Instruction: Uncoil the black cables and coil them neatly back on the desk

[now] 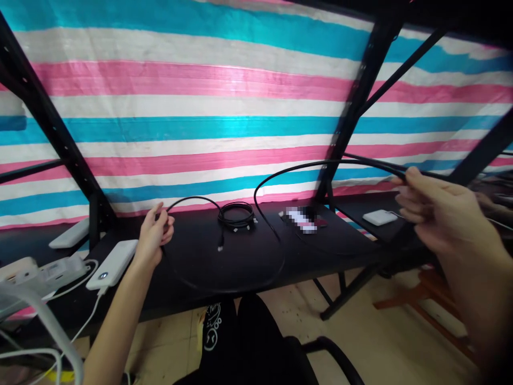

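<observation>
Power bank sits far left on the surface. Left hand is low, fingers pinched on one end of the cable. The cable sags across, loops past the coil and climbs rightward to the raised right hand, fingers closed around it.

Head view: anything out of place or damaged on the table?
Nothing looks damaged. The black cable held by left hand and right hand sags in a loose loop on the table near its edge; the coiled cable behind lies tidy.
</observation>
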Available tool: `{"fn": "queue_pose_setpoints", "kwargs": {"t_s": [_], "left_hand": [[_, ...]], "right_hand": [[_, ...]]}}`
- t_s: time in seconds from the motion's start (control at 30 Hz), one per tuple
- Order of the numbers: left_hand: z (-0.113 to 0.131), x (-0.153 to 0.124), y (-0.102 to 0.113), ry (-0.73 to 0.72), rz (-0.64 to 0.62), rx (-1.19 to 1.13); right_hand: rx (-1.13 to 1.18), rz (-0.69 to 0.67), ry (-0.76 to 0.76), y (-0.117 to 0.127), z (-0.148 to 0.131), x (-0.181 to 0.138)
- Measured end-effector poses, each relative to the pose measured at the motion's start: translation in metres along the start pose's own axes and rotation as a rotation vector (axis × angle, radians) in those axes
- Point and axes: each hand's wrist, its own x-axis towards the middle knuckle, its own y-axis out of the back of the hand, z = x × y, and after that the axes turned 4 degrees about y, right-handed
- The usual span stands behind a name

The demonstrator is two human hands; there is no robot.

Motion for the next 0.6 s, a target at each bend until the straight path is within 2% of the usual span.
{"fn": "queue_pose_setpoints", "kwargs": {"t_s": [0.1, 0.17, 0.3, 0.43, 0.6], "left_hand": [[-0.012, -0.004, -0.011, -0.027, -0.108, 0.249], [-0.022, -0.010, -0.021, 0.005, -0.209, 0.402], [-0.045, -0.027, -0.042, 0.202, -0.373, 0.534], [-0.060, -0.040, -0.060, 0.337, -0.441, 0.323], [-0.044, -0.046, -0.072, 0.269, -0.444, -0.133]], "right_hand": [[0.114, 0.052, 0.013, -0.015, -0.010, -0.004], [0.200, 0.080, 0.012, -0.029, -0.010, -0.009], [0.315, 0.015, -0.025, -0.064, -0.001, -0.021], [0.376, 0.002, 0.002, -0.101, 0.008, -0.028], [0.446, 0.058, 0.020, -0.130, 0.022, -0.030]]}}
